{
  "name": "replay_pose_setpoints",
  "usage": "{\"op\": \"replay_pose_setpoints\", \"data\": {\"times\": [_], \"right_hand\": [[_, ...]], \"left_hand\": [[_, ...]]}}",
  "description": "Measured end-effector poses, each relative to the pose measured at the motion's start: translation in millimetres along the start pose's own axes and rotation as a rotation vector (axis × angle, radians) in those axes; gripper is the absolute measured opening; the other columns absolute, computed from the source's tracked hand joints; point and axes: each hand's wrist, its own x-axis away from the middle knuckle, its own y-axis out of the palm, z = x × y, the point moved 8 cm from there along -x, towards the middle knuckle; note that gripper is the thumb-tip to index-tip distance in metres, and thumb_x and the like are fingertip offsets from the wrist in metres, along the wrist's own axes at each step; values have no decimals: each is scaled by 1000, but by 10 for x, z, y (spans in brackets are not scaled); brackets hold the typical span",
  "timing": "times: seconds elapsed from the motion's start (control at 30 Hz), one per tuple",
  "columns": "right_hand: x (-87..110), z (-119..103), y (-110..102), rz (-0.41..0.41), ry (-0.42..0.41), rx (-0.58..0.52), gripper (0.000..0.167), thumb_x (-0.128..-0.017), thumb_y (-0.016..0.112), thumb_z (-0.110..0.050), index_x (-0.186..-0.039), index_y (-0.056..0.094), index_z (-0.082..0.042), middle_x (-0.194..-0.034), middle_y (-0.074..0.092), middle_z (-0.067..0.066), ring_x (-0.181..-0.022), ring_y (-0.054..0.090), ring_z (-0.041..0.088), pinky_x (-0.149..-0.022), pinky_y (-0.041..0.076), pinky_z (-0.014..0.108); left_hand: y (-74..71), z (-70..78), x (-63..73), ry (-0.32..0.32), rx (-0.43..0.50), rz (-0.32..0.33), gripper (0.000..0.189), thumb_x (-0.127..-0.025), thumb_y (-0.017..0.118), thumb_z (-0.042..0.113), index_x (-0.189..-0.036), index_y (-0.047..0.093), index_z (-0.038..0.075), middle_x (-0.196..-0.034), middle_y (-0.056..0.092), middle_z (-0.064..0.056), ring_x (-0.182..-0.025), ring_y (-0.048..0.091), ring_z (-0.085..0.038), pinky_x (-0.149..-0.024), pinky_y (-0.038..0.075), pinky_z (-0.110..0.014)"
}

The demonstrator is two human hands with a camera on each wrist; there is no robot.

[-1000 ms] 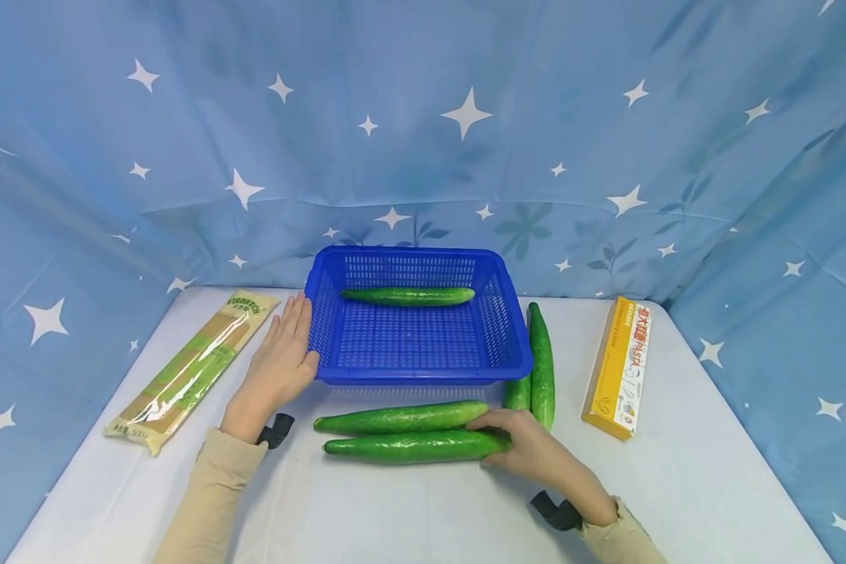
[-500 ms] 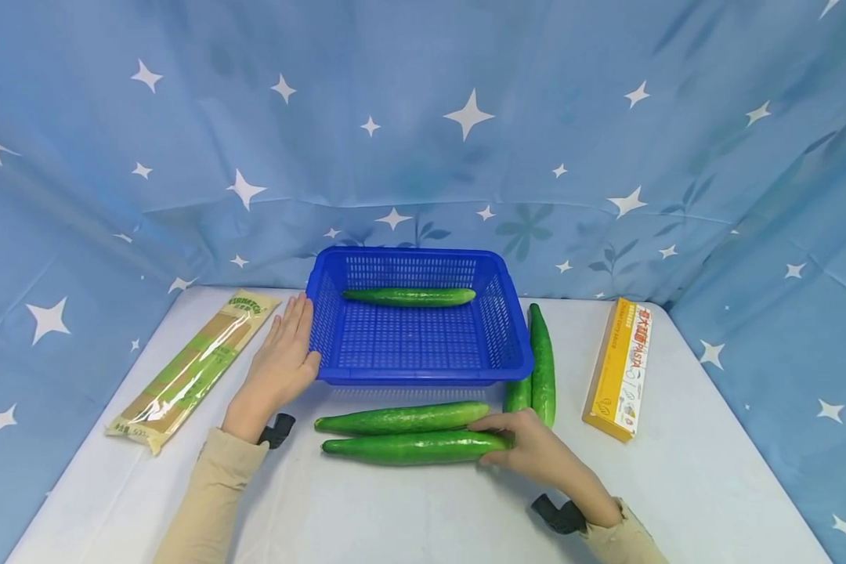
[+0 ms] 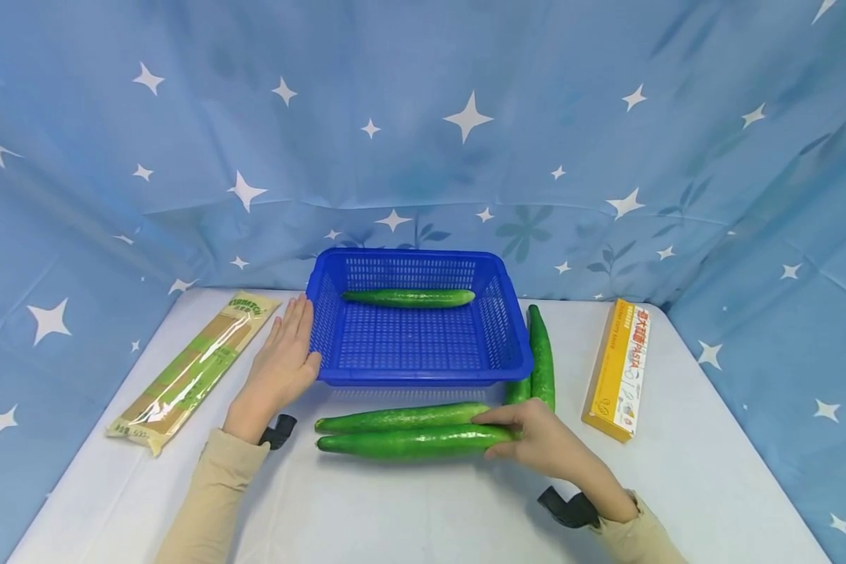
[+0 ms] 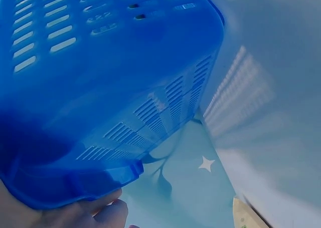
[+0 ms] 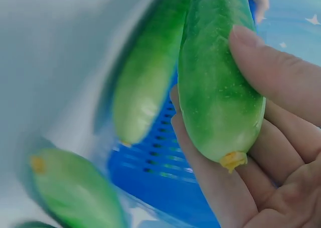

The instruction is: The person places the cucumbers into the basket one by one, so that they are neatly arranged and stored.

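Note:
My right hand grips a green cucumber by its right end, thumb on one side and fingers on the other. In the right wrist view that cucumber shows its blossom tip between thumb and fingers. A second cucumber lies just behind it on the table. My left hand lies with straight fingers along the left side of the blue basket. Its fingers show under the basket rim in the left wrist view. One cucumber rests inside the basket, towards the back.
Two more cucumbers lie right of the basket, one along its side and another partly hidden by it. A packet of noodles lies at the left of the white table. A yellow and white pasta box lies at the right.
The front cucumber has risen slightly at its right end and shifted a little with my right hand, which moved up and right. My left hand stays at the basket.

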Motion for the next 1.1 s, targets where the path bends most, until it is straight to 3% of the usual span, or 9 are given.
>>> {"op": "replay_pose_setpoints", "data": {"times": [0.3,0.57,0.73,0.87,1.1], "right_hand": [[-43,-247,-416,11,-7,-33,37,-81,80,-5,-117,73,-6,-112,73,8,-85,64,11,-71,56,25],[-263,-411,-862,70,-56,8,36,-81,80,-3,-117,74,-7,-109,74,7,-90,71,12,-75,59,28],[-479,-456,-1110,88,-66,35,37,-81,79,-1,-117,74,-5,-111,73,9,-94,72,16,-76,59,26],[-716,-402,-1265,86,-20,39,39,-80,80,-2,-119,73,-4,-113,73,10,-99,71,20,-78,59,27],[-1200,-152,-1381,68,107,-11,45,-82,80,-6,-125,69,-3,-122,69,13,-115,64,29,-95,54,47]], "left_hand": [[7,24,0,4,-12,-6,75,-97,42,15,-155,2,-9,-163,-5,-23,-151,-5,-36,-122,3,-52],[7,20,14,5,-23,-13,74,-97,42,14,-154,2,-10,-163,-7,-23,-151,-8,-35,-122,1,-51],[1,27,16,5,-14,-13,75,-96,43,14,-154,1,-10,-163,-6,-23,-151,-6,-36,-122,2,-52],[2,36,19,2,-11,-8,75,-97,44,15,-154,3,-10,-163,-5,-23,-151,-5,-37,-122,3,-52],[4,39,19,0,-13,-10,75,-96,43,15,-154,4,-11,-163,-5,-24,-151,-5,-38,-122,2,-52]]}}
